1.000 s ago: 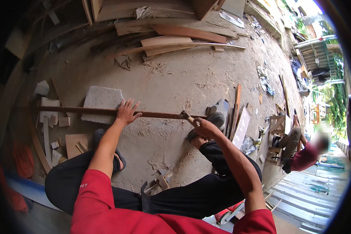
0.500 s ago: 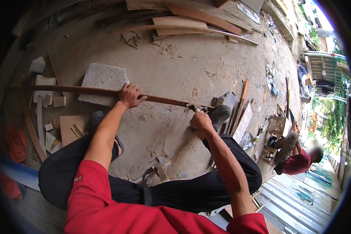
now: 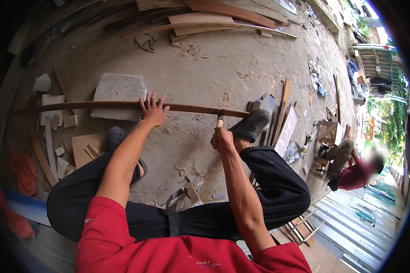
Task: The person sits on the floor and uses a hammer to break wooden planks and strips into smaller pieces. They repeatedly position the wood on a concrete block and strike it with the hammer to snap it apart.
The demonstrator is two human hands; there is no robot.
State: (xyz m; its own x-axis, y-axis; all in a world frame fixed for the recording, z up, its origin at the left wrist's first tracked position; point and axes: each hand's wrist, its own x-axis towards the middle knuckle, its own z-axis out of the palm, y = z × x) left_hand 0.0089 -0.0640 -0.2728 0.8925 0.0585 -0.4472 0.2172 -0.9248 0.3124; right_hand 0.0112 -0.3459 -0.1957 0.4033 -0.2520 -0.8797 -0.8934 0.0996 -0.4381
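Left hand (image 3: pixel 153 110) on wooden strip (image 3: pixel 100 105)

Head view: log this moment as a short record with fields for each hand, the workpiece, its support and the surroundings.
left hand: left hand pressed flat on the long brown wooden stick, fingers spread
right hand: right hand gripped around a light-handled tool, its tip at the stick
workpiece: stick lies roughly level across the view
support: stick passes over a grey stone slab
feet: dark clog beside the stick's right end
surroundings: sandy ground with wood offcuts; another person seated at right
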